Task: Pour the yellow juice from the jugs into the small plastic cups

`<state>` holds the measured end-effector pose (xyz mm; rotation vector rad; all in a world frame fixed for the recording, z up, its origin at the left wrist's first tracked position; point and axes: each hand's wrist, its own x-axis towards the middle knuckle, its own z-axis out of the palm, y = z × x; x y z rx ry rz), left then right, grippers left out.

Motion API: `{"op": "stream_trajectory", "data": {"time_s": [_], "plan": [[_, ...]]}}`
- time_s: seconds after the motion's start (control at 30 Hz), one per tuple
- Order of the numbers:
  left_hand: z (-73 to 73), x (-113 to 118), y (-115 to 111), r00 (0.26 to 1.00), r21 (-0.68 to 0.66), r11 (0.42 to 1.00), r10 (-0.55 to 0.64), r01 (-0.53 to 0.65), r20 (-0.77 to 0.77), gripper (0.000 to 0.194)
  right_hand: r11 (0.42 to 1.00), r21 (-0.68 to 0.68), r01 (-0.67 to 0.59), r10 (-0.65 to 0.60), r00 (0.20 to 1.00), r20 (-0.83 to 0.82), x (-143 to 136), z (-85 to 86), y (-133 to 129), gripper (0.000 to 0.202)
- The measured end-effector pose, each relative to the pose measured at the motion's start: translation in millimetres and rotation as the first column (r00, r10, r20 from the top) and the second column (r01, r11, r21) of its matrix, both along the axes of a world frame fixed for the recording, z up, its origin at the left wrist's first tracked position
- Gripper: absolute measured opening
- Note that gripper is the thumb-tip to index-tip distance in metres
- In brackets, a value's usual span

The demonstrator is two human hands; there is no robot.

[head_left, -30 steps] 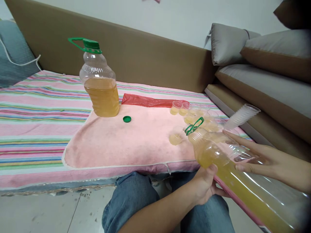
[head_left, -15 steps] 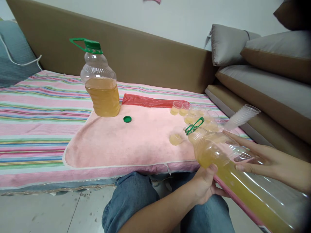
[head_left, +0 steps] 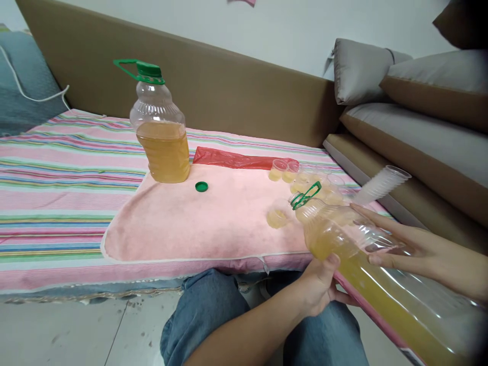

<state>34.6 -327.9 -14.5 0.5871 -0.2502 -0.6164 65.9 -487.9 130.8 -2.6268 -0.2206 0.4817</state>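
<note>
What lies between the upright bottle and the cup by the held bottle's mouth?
In the head view, a loose green cap on the pink mat, nearer the upright bottle than the cup.

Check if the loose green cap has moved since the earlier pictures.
No: the cap lies in the same spot on the pink mat, beside the standing bottle.

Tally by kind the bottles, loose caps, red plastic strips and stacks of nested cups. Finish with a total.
Bottles: 2 (tilted bottle, standing bottle)
Loose green cap: 1
Red plastic strip: 1
Stack of nested cups: 1
Total: 5
</note>
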Motion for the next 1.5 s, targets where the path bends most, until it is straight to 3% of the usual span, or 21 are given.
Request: {"op": "stream_trajectory", "data": {"time_s": [0.17, 0.47, 0.67, 0.87, 0.97, 1.07, 1.17, 1.23, 1.27, 1.33, 1.4, 1.43, 1.5], "plan": [[5.5, 5, 8, 1.0, 0.035, 0.999, -0.012, 0.011, 0.024, 0.107, 1.0, 0.002, 0.01, -0.01, 0.999, 0.033, 1, 1.1, 4, 0.085], [17.8, 9, 34, 0.986, 0.036, 0.999, 0.006, -0.012, 0.168, 0.087, 0.988, 0.145, -0.049, 0.035, 0.995, 0.092, -5, 15.5, 7, 0.084], [25.4, 8, 57, 0.989, 0.091, 0.996, 0.001, -0.015, 0.148, 0.092, 0.972, 0.229, -0.043, -0.014, 0.971, 0.24, -24, 15.3, 13, 0.083], [37.1, 6, 87, 0.953, 0.088, 0.982, 0.138, -0.167, 0.268, 0.079, 0.931, 0.359, -0.069, -0.093, 0.905, 0.414, -46, 11.9, 38, 0.089], [44.4, 5, 106, 0.925, 0.124, 0.945, 0.258, -0.302, 0.28, 0.085, 0.865, 0.489, -0.115, -0.112, 0.904, 0.412, -51, 8.1, 58, 0.088], [52.7, 4, 130, 0.859, 0.145, 0.872, 0.409, -0.468, 0.309, 0.085, 0.711, 0.676, -0.193, -0.123, 0.913, 0.389, -50, 2.5, 82, 0.089], [59.4, 1, 157, 0.737, 0.15, 0.739, 0.588, -0.657, 0.334, 0.067, 0.573, 0.766, -0.292, -0.125, 0.892, 0.434, -43, -2.8, 114, 0.1], [61.8, -2, 177, 0.588, 0.159, 0.57, 0.739, -0.806, 0.33, 0.054, 0.516, 0.777, -0.36, -0.111, 0.871, 0.478, -35, -5.8, 138, 0.107], [62.1, -3, 187, 0.478, 0.174, 0.446, 0.815, -0.878, 0.326, 0.048, 0.492, 0.775, -0.398, -0.102, 0.857, 0.505, -30, -7.4, 151, 0.108], [61.5, -5, 207, 0.19, 0.217, 0.124, 0.93, -0.968, 0.315, 0.037, 0.44, 0.762, -0.476, -0.095, 0.819, 0.566, -18, -11.3, 177, 0.111], [59.8, -7, 226, -0.09, 0.266, -0.173, 0.95, -0.948, 0.298, 0.027, 0.405, 0.745, -0.53, -0.096, 0.786, 0.611, -4, -16.5, 203, 0.111], [58.8, -9, 235, -0.19, 0.283, -0.273, 0.939, -0.92, 0.287, 0.023, 0.396, 0.737, -0.548, -0.097, 0.773, 0.627, 3, -19.8, 216, 0.11], [57.1, -12, 249, -0.309, 0.294, -0.384, 0.912, -0.876, 0.269, 0.017, 0.381, 0.726, -0.573, -0.09, 0.758, 0.646, 17, -27.6, 242, 0.106]]}}
